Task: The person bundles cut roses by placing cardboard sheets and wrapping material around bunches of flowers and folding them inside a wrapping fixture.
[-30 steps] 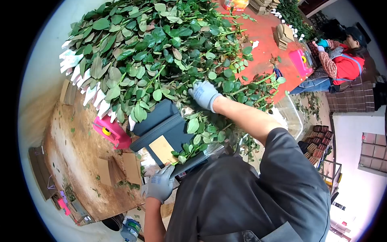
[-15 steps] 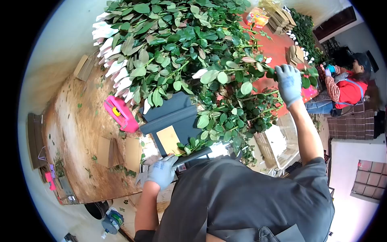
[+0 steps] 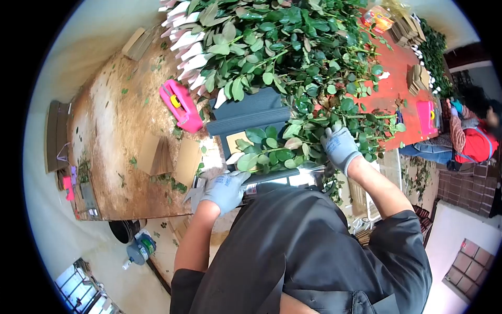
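My right hand (image 3: 340,147), in a grey glove, is closed around the leafy stem of a rose (image 3: 285,154). The rose lies lengthwise over a dark ribbed holder (image 3: 251,107), its white-wrapped head (image 3: 235,158) pointing left towards my other hand. Leaves hide part of the stem and a tan cardboard piece (image 3: 236,140) in the holder. At the holder's near left corner rests my left hand (image 3: 224,189), also gloved, fingers apart and nothing visible in them. Beyond the holder is a large pile of leafy roses (image 3: 282,47) with white-wrapped heads at its left side.
Left of the holder lie a pink tape dispenser (image 3: 180,106) and cardboard pieces (image 3: 155,155) on the stained table (image 3: 104,183). More cardboard stacks (image 3: 417,78) stand on the red surface (image 3: 395,68). A person in a red vest (image 3: 477,144) works at the right.
My right hand has come down and left, bringing the rose from above the pile onto the holder. My left hand stays by the holder's corner. The whole view has shifted.
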A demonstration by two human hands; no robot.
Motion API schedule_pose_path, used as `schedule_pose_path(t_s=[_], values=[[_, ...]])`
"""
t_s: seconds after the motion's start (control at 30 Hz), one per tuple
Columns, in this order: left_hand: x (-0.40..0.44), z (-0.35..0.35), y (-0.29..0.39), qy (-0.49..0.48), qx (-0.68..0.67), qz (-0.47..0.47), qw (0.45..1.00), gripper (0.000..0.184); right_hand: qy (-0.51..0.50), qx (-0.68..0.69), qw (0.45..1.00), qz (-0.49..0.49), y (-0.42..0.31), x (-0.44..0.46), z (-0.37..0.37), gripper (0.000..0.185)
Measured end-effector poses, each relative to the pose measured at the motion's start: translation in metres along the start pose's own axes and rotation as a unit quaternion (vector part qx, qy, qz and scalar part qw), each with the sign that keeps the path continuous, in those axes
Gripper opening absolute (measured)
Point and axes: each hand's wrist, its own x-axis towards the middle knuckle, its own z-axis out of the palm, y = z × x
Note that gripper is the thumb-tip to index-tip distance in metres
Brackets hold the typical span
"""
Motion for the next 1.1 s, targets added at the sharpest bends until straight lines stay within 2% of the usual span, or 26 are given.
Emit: schedule_pose_path(t_s=[0.07, 0.1, 0.13, 0.17, 0.2, 0.23, 0.3, 0.33, 0.4, 0.43, 0.5, 0.6, 0.67, 0.7, 0.73, 0.77, 0.83, 0.87, 0.93, 1.0, 1.1], values=[[0.000, 0.003, -0.002, 0.012, -0.011, 0.005, 1.000, 0.045, -0.034, -0.014, 0.999, 0.021, -0.006, 0.002, -0.030, 0.023], [0.001, 0.004, -0.004, 0.010, -0.015, 0.000, 1.000, 0.045, -0.030, 0.002, 1.000, -0.006, -0.010, 0.004, -0.052, 0.023], [0.001, 0.005, -0.005, 0.010, -0.013, 0.002, 1.000, 0.046, -0.008, 0.055, 0.998, -0.007, -0.020, 0.014, -0.063, 0.026], [0.002, 0.006, -0.005, 0.008, -0.010, 0.005, 1.000, 0.046, 0.152, 0.131, 0.978, -0.052, -0.030, 0.015, -0.074, 0.027], [0.002, 0.004, -0.003, 0.005, -0.011, 0.005, 1.000, 0.046, 0.135, 0.188, 0.968, -0.101, -0.039, 0.022, -0.104, 0.020], [0.001, 0.000, 0.001, 0.008, -0.032, -0.007, 0.999, 0.045, 0.170, 0.221, 0.947, -0.162, -0.052, 0.037, -0.106, 0.017], [0.001, -0.003, 0.005, 0.009, -0.053, -0.021, 0.998, 0.044, 0.196, 0.273, 0.916, -0.220, -0.088, 0.078, -0.092, 0.021], [0.002, -0.004, 0.005, 0.003, -0.050, -0.023, 0.999, 0.044, 0.159, 0.225, 0.934, -0.227, -0.105, 0.095, -0.086, 0.024], [0.001, -0.003, 0.003, -0.009, -0.047, -0.029, 0.998, 0.044, 0.172, 0.202, 0.924, -0.276, -0.119, 0.113, -0.069, 0.028], [0.001, 0.000, 0.002, 0.003, -0.034, -0.018, 0.999, 0.044, 0.170, 0.207, 0.922, -0.278, -0.122, 0.115, -0.065, 0.028], [0.000, 0.003, -0.002, 0.012, -0.027, -0.011, 1.000, 0.045, 0.092, 0.224, 0.928, -0.284, -0.118, 0.112, -0.074, 0.033], [0.001, 0.004, -0.002, 0.030, -0.050, -0.006, 0.998, 0.046, 0.064, 0.246, 0.924, -0.284, -0.122, 0.112, -0.061, 0.035], [0.000, -0.006, -0.001, 0.036, -0.038, 0.011, 0.999, 0.049, 0.066, 0.254, 0.924, -0.277, -0.125, 0.110, -0.054, 0.037], [-0.001, -0.016, -0.001, 0.032, -0.039, 0.011, 0.999, 0.049, 0.112, 0.259, 0.922, -0.267, -0.127, 0.110, -0.048, 0.035], [0.000, -0.028, -0.003, 0.011, -0.115, 0.006, 0.993, 0.051, 0.159, 0.263, 0.917, -0.256, -0.128, 0.109, -0.043, 0.034], [0.001, -0.036, -0.008, -0.010, -0.190, 0.000, 0.982, 0.054, 0.157, 0.265, 0.917, -0.255, -0.127, 0.108, -0.047, 0.034], [0.009, -0.031, -0.024, 0.041, -0.230, -0.039, 0.972, 0.046, 0.082, 0.272, 0.925, -0.253, -0.123, 0.106, -0.057, 0.031], [0.014, -0.034, -0.024, 0.070, -0.232, -0.067, 0.968, 0.041, 0.079, 0.273, 0.925, -0.254, -0.123, 0.107, -0.056, 0.031], [0.024, -0.026, -0.035, 0.077, -0.194, -0.075, 0.975, 0.037, 0.053, 0.251, 0.923, -0.286, -0.124, 0.113, -0.053, 0.029], [0.031, -0.021, -0.041, 0.087, -0.044, -0.042, 0.994, 0.031, 0.057, 0.251, 0.923, -0.287, -0.125, 0.114, -0.055, 0.030], [0.039, -0.014, -0.047, 0.097, 0.009, -0.021, 0.995, 0.025, 0.023, 0.252, 0.926, -0.280, -0.123, 0.113, -0.056, 0.033]])
